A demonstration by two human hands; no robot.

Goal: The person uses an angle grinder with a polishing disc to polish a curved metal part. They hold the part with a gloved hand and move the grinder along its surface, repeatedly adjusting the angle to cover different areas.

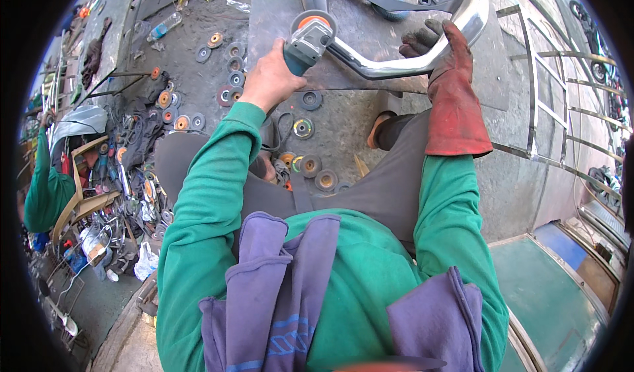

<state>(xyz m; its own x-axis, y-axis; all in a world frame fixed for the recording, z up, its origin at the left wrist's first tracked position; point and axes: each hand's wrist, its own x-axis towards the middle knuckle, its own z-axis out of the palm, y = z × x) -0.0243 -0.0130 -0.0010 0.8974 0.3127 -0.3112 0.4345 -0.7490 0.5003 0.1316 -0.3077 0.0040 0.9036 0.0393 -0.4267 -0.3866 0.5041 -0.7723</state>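
My bare left hand (274,74) is wrapped round the body of an angle grinder (310,41) with a greenish housing. Its round disc, orange in the middle, sits close to a bent, polished metal tube (386,69); whether the two touch I cannot tell. My right hand (450,74), in a red work glove with dark grey fingertips, grips this tube near its right bend. The tube is shiny, widens toward the upper right and rests over a worn board. Behind it on the board lies a dark bracket (396,3) with holes.
The board (284,15) spreads before my knees. Several used grinding discs (303,128) litter the ground below and to the left. A plastic bottle (165,26) lies at the upper left. On the right stands a metal frame (531,94). Another person's green sleeve (46,187) shows far left.
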